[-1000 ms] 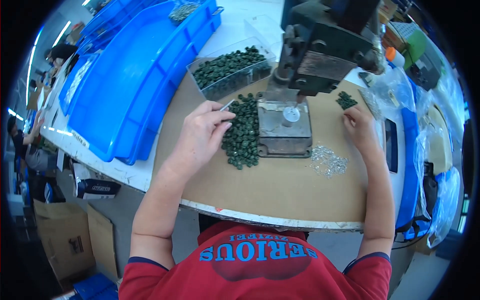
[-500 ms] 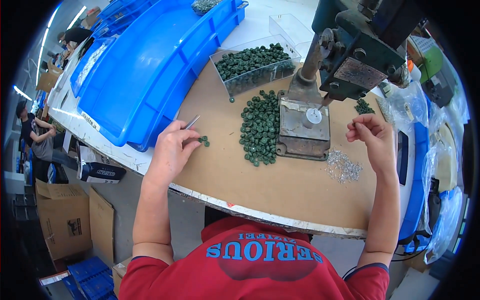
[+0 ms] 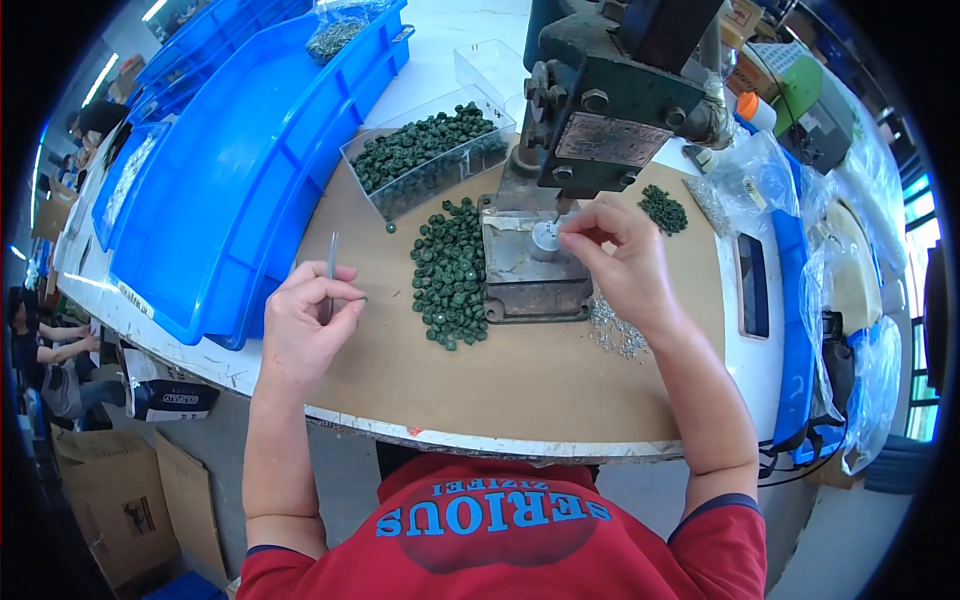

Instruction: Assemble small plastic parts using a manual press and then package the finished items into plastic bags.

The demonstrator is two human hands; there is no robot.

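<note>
One clear box (image 3: pixel 445 180) (green parts (image 3: pixel 425 143) heaped inside), left hand (image 3: pixel 303 325) holding tweezers (image 3: pixel 332 262)

The right hand (image 3: pixel 628 262) has moved in to the round metal disc (image 3: pixel 544 238).

Left fingers (image 3: pixel 342 322) hold tweezers (image 3: pixel 333 258) near green pieces (image 3: pixel 448 275).

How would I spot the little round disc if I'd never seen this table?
Find the dark green press. Below its head is a grey metal base, and on that, by the right hand's fingertips, sits the disc. It is pale silver, unlike the green pile on its left.
</note>
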